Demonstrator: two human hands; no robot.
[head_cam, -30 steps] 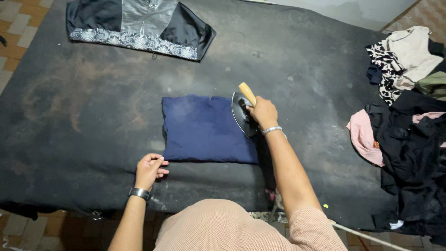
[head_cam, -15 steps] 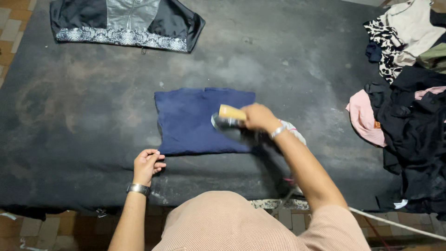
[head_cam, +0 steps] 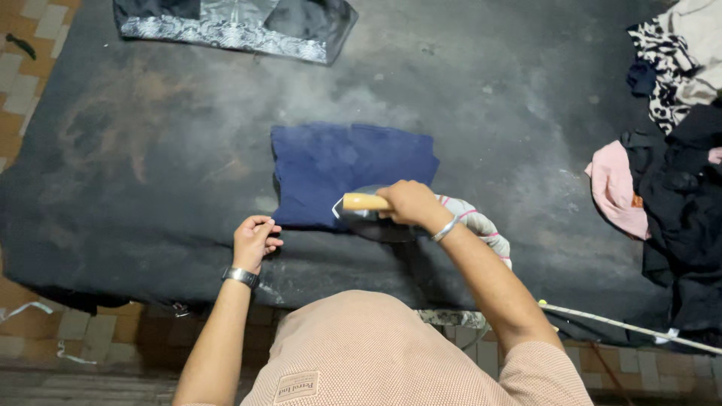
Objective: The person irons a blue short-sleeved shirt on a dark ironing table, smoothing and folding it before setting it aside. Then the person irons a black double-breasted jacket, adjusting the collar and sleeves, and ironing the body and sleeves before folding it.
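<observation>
Folded navy cloth (head_cam: 350,171) lies flat mid-table, edges squared. Our right hand (head_cam: 410,203) clasps iron (head_cam: 368,214) by wooden handle, now at cloth's near edge, pulled nearer than half second ago. Left hand (head_cam: 254,240) loosely curled, holding nothing, on dark table (head_cam: 150,150) beside cloth. Clothes pile (head_cam: 669,165) at right.

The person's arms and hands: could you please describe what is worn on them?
Both forearms are bare. The left hand has a dark-faced metal wristwatch at its wrist. The right hand has a thin silver bangle at its wrist. Short sleeves of a peach knit top reach about the elbows. No rings can be made out.
</observation>
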